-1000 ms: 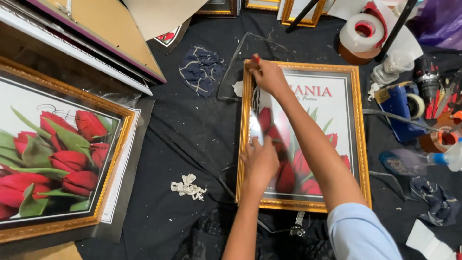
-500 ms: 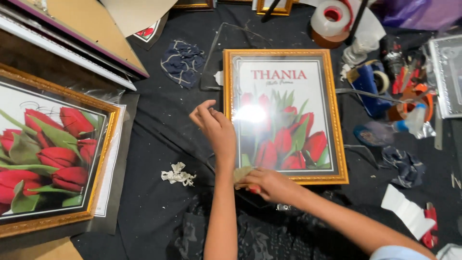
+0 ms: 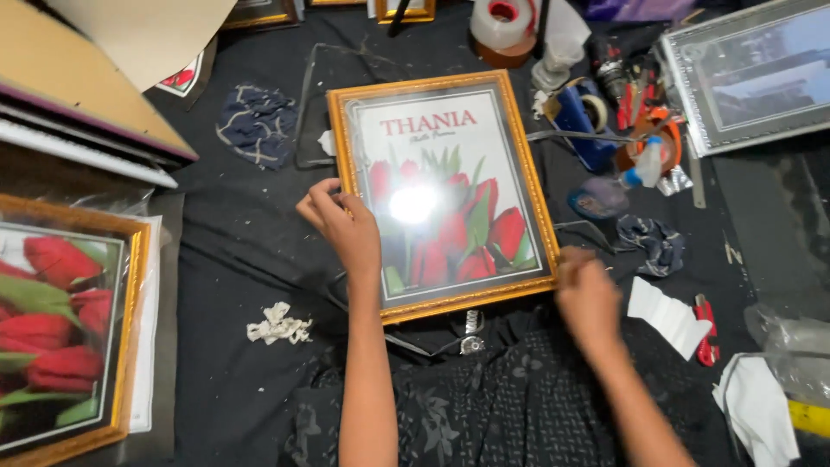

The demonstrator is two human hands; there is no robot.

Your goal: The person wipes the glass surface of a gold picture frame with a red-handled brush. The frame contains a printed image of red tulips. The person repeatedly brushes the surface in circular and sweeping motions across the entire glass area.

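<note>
At the far left edge of the frame, a large gold-framed print of red tulips (image 3: 60, 337) lies flat on the black cloth-covered work surface (image 3: 225, 259), with stacked boards and frames (image 3: 78, 112) filling the upper left corner. A crumpled scrap of white paper (image 3: 278, 325) sits on the cloth at lower left of centre, and a dark blue patterned rag (image 3: 257, 124) lies above it. The person's left hand (image 3: 341, 223) rests on the left rail of a smaller gold-framed tulip picture under glass (image 3: 441, 195), fingers curled together and clamped on the frame's edge, apparently to steady it. This picture lies flat at centre frame, tilted slightly, its glass throwing back a bright spot of overhead light; red tulips with green leaves fill its lower half beneath red lettering on white, and the ornate gold moulding looks intact. The right hand (image 3: 590, 294) sits at the frame's lower right corner, blurred, fingers bunched together against the corner; whether they grip anything cannot be told. To the right lie a folded white paper (image 3: 670, 316), a small red tool (image 3: 706, 329), a roll of tape (image 3: 504, 26), a blue tape dispenser (image 3: 577, 117) and, in the upper right, a silver-framed picture (image 3: 752, 73)
</note>
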